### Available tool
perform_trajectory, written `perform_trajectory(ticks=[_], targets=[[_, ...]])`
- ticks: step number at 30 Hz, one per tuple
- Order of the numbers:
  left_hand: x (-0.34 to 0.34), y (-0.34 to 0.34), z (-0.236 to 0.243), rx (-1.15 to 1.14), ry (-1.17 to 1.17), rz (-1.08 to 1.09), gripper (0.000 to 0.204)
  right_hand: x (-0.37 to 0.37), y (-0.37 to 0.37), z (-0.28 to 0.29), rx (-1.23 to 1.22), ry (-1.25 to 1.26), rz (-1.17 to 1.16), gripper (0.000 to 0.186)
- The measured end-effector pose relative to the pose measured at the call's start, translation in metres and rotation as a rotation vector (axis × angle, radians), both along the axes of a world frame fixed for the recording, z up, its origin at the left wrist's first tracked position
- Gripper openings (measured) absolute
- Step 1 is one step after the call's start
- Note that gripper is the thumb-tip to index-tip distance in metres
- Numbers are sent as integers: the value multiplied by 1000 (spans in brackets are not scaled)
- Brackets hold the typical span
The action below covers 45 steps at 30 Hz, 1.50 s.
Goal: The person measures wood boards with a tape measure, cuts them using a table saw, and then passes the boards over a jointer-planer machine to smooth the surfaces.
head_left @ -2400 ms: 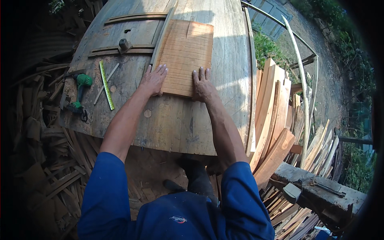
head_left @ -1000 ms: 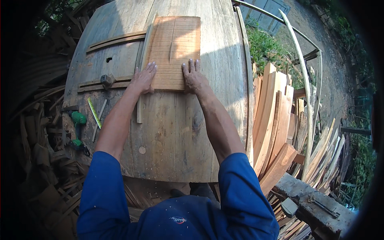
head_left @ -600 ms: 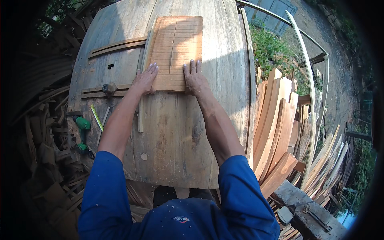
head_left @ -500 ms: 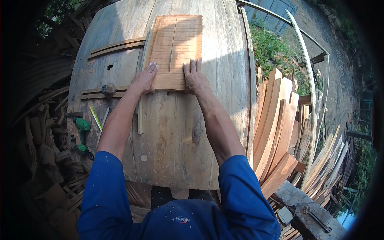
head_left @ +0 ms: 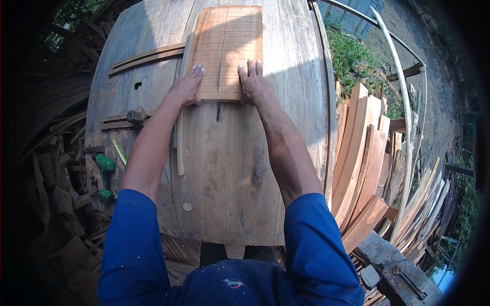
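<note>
Head view: reddish-brown rectangular wooden board (head_left: 245,30) on weathered wooden bench (head_left: 219,199)
Left hand (head_left: 185,91): fingers slightly parted, touching board
Right hand (head_left: 256,88): fingers spread, touching board

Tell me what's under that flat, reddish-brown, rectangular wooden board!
The board lies on the weathered grey-brown wooden tabletop, which shows around it. A narrow dark slit shows by the board's near edge. What the board covers can't be seen.
</note>
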<state>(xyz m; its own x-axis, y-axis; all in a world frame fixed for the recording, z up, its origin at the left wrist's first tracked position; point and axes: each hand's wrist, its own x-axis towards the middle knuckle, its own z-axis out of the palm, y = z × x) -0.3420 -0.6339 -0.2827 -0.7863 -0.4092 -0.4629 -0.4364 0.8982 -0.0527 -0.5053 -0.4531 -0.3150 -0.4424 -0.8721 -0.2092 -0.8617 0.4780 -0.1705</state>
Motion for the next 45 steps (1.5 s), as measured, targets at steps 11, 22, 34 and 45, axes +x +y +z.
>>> perform_trajectory(ticks=[11, 22, 34, 45], targets=[[-5, -10, 0, 22, 39, 27, 117, -14, -19, 4, -56, -79, -54, 74], [-11, -14, 5, 45, 57, 8, 119, -9, 29, -15, -197, -28, 0, 118], [-75, -68, -4, -20, -10, -17, 119, 44, 126, -35, -567, 4, -103, 97], [-180, -151, -13, -148, -61, -24, 106, 36, 121, -30, -572, -91, -165, 95]])
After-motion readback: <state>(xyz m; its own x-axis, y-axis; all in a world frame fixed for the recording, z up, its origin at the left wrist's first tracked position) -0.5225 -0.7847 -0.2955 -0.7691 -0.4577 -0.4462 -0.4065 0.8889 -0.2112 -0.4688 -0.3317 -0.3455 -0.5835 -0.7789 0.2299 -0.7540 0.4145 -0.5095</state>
